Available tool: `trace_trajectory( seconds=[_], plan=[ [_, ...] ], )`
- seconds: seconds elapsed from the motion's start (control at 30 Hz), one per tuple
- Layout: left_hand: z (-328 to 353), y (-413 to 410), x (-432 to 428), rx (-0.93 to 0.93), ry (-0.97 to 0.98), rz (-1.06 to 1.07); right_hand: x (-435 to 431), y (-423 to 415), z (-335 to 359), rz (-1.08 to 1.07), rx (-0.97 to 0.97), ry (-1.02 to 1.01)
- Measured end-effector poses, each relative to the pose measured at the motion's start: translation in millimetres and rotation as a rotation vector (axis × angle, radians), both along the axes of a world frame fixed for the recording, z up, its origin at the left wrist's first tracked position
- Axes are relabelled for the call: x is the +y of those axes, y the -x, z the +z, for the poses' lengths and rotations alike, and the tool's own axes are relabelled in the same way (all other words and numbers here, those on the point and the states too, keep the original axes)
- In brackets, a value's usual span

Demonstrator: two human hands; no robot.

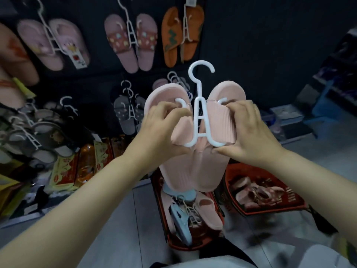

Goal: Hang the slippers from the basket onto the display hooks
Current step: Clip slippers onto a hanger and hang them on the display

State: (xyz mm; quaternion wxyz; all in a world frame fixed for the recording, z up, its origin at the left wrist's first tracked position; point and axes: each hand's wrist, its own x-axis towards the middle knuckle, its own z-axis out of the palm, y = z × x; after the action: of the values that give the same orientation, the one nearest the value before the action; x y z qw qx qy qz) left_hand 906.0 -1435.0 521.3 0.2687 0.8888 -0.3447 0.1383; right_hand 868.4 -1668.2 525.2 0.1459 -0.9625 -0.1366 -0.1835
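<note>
A pair of pale pink slippers (pixel 193 171) on a white plastic hanger (pixel 200 113) is held up in the middle of the view, its hook pointing upward. My left hand (pixel 164 130) grips the left slipper's strap and my right hand (pixel 249 132) grips the right slipper's strap, thumbs under the hanger's lower arms. Below, a red basket (pixel 164 225) on the floor holds a blue and a pink pair on hangers. The dark display wall (pixel 251 45) behind carries hung pairs: pink (pixel 52 43), maroon (pixel 131 41) and orange (pixel 181 35).
A second red basket (pixel 270 207) with pinkish slippers sits at the right on the floor. Grey slippers (pixel 127 115) hang lower on the wall, several more pairs at the left. Packaged goods (pixel 85 163) line the floor at the wall's base. Shelves stand at the far right.
</note>
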Motion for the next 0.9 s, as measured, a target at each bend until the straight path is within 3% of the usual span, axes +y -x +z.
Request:
trace_trajectory(
  seconds=[0.6, 0.9],
  plan=[
    [104, -102, -81, -0.293, 0.077, 0.193, -81, -161, 97, 0.260, -0.173, -0.084],
    [154, -153, -80, -0.399, 0.086, 0.267, -79, -236, 147, 0.374, -0.254, -0.094]
  ],
)
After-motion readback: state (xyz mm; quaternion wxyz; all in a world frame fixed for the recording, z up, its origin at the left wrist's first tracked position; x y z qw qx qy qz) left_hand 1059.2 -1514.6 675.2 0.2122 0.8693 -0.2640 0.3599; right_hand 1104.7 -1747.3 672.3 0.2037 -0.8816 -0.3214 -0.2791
